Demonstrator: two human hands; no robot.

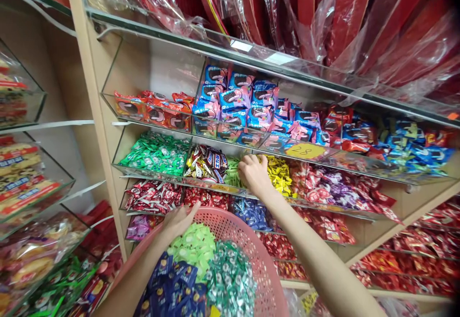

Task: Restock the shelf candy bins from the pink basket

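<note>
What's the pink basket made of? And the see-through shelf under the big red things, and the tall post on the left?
Basket: probably plastic, smooth with a slight shine; it's pink all over, with rows of little holes.
Shelf: looks like glass, shiny and clear with a dark green edge, though clear plastic is possible.
Post: seems wood or wood-look board, pale tan and dull.

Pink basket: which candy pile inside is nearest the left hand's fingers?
The lime-green pile, close by the left hand; the dark-blue pile and teal pile lie farther off.
</note>
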